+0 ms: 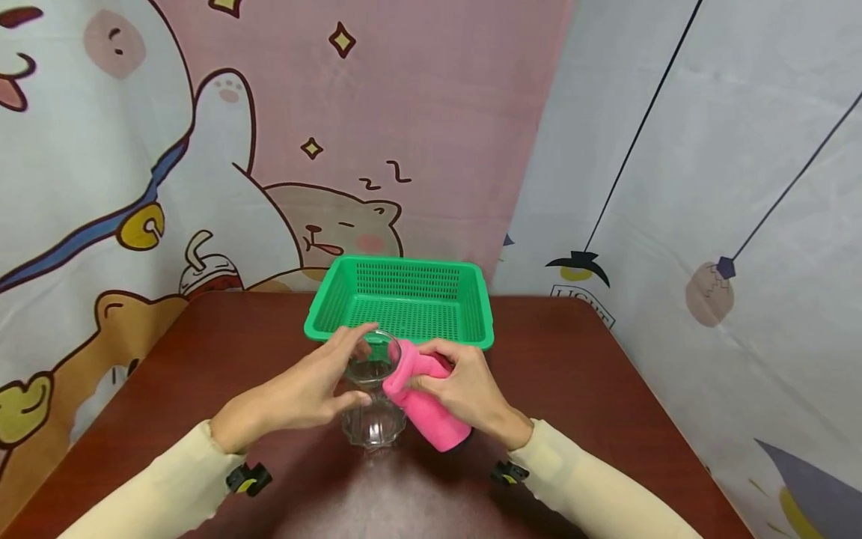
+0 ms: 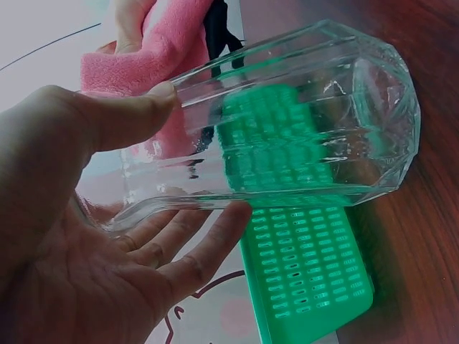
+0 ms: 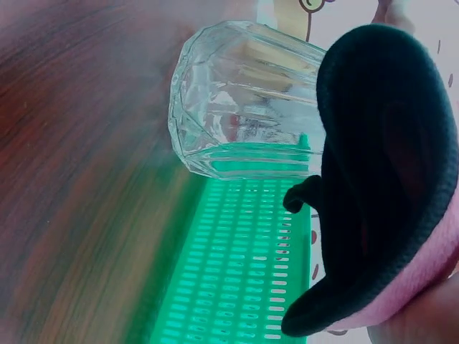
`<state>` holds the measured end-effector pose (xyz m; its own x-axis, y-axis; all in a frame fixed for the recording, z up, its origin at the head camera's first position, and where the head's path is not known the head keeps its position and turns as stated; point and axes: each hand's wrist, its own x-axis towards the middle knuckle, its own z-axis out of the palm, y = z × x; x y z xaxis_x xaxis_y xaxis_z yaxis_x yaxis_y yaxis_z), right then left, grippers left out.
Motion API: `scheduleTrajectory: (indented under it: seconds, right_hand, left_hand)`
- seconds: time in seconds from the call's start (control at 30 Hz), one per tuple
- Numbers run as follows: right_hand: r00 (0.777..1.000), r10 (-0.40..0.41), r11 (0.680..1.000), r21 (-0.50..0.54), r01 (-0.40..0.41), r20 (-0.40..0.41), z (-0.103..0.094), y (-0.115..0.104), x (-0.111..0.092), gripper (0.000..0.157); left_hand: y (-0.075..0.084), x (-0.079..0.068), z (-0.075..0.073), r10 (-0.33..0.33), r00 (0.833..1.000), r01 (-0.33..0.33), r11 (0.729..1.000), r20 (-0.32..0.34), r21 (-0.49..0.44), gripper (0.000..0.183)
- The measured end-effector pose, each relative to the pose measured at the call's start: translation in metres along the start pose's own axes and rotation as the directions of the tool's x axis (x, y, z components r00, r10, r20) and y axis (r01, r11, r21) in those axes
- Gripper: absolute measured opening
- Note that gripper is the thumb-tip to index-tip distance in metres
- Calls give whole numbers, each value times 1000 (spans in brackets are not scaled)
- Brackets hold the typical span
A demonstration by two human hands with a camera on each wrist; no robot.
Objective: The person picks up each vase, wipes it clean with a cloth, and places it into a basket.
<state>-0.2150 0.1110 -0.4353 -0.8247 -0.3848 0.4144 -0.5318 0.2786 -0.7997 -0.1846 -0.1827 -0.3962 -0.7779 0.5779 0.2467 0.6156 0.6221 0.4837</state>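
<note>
A clear glass vase (image 1: 373,428) with a ribbed body and a wide rim stands upright over the table in the head view. My left hand (image 1: 303,391) holds it by the upper part, thumb on the near side and fingers round the far side, as the left wrist view also shows. My right hand (image 1: 471,385) pinches a pink cloth (image 1: 436,419) against the right side of the vase's rim. Dark edging (image 3: 373,143) of the folded cloth hangs down in the right wrist view, beside the glass.
Behind the hands, a green slotted plastic basket (image 1: 481,299) rests on the dark reddish-brown table (image 1: 559,359). Cartoon-printed curtains (image 1: 458,127) hang at the back and both sides of the table.
</note>
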Motion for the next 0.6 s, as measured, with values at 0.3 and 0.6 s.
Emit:
scheduleTrajectory:
  seconds: [0.3,0.6]
  right_hand:
    - [1000,-11,1000,14,11,21,1,-1,2,30]
    - [999,-22,1000,21,21,40,5,0,4,25]
  left_hand:
    - [0,1,-2,-19,1000,19,999,19,-31,107]
    - [0,1,-2,-4,1000,4,999,16,-34,108]
